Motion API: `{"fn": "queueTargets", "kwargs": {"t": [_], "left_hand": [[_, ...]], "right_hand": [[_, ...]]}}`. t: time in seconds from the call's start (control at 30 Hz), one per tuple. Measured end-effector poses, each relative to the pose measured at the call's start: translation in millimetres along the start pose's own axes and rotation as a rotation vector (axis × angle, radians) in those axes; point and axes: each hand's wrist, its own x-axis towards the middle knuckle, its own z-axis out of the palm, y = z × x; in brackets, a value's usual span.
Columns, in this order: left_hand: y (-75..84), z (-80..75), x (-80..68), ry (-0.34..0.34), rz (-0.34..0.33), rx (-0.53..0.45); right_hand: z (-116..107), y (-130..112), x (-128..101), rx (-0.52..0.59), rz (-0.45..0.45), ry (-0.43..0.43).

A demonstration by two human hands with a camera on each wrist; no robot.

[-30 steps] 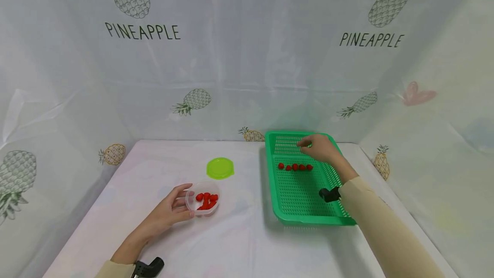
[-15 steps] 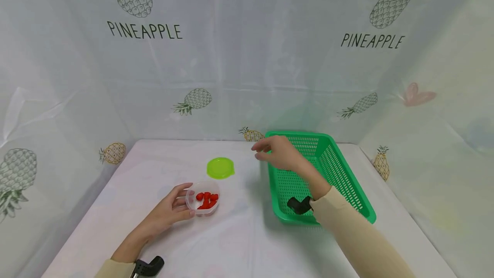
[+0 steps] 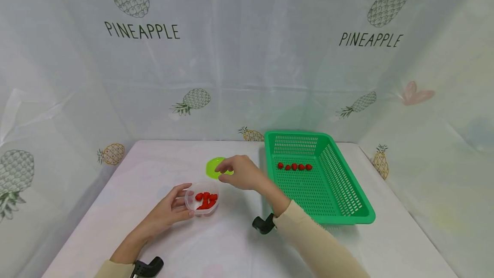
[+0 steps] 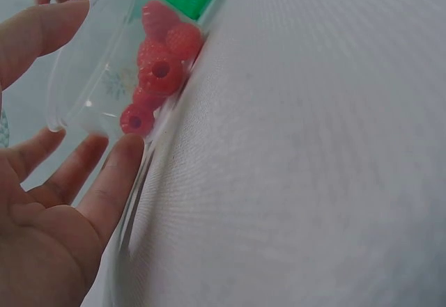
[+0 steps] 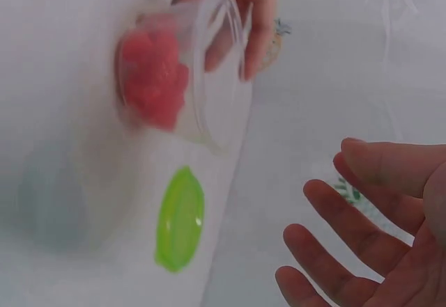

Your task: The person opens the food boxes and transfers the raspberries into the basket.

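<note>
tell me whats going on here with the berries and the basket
A person sits at a white table. The left hand holds a small clear cup of raspberries steady on the table. The right hand is empty, with relaxed fingers, and hovers just behind the cup, over a lime green lid lying flat on the table. To the right, a green plastic basket has four raspberries lined up in a row on its floor.

Bare hands (image 3: 170, 211), cream long sleeves (image 3: 316, 243), a black camera mount (image 3: 264, 224) at each wrist.
</note>
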Motion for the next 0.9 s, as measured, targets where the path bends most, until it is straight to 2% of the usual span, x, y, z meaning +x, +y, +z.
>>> {"fn": "queueTargets", "kwargs": {"t": [0.23, 0.43, 0.63, 0.9], "left_hand": [[-0.3, -1.3, -0.4, -0.004, 0.001, -0.002], [-0.3, -1.5, -0.1, -0.011, 0.008, 0.002], [-0.6, -2.0, -0.1, -0.013, 0.012, -0.003], [-4.5, -1.8, -1.4, -0.022, 0.042, -0.018]], "right_hand": [[36.9, 0.7, 8.5, 0.048, 0.032, -0.013], [59.3, 7.2, 12.9, 0.108, 0.056, -0.014], [70.9, 10.7, 16.2, 0.114, 0.055, -0.016], [74.0, 9.4, 16.5, 0.063, 0.010, 0.036]]}}
